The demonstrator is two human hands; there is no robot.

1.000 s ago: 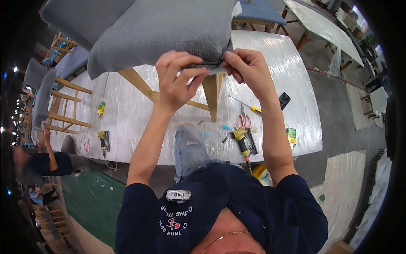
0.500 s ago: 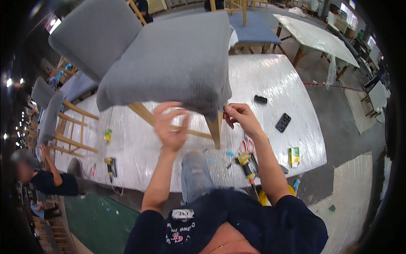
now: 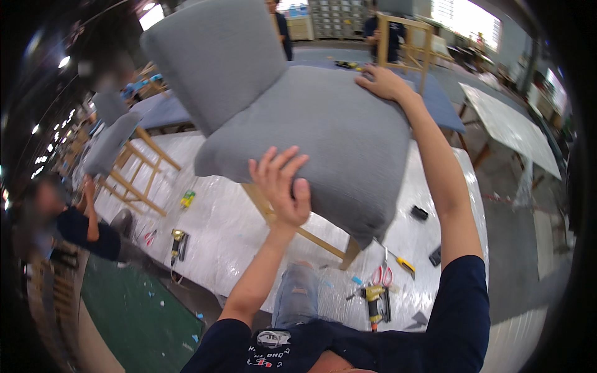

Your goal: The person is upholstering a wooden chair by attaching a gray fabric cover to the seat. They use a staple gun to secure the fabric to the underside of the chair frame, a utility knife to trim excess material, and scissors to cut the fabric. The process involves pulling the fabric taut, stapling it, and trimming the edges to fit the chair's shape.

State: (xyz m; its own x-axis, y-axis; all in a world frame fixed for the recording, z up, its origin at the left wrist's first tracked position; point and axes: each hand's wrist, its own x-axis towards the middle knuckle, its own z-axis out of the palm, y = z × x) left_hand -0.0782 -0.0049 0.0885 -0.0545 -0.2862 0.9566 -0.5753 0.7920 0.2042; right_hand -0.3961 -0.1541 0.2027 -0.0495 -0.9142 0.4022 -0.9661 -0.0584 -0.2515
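A grey upholstered chair [image 3: 336,124] with wooden legs stands on the plastic-covered table in front of me. My left hand [image 3: 283,193] lies against the near side of its seat, fingers spread and holding nothing. Across the seat reaches my right arm; my right hand [image 3: 380,82] rests on the far right edge with its fingers laid over the fabric. Cloth hangs loosely at the near right corner, above a wooden leg [image 3: 351,253].
Near that leg lie red-handled scissors [image 3: 383,273], a yellow utility knife [image 3: 405,265] and a yellow-black staple gun [image 3: 374,303]. A second staple gun [image 3: 178,245] is at left. A co-worker [image 3: 90,224] handles another grey chair [image 3: 112,146]. A plastic-covered table [image 3: 507,124] stands at right.
My right hand has left the near right corner and moved up to the far right seat edge. My left hand now touches the seat's near side. The view has shifted, showing more background.
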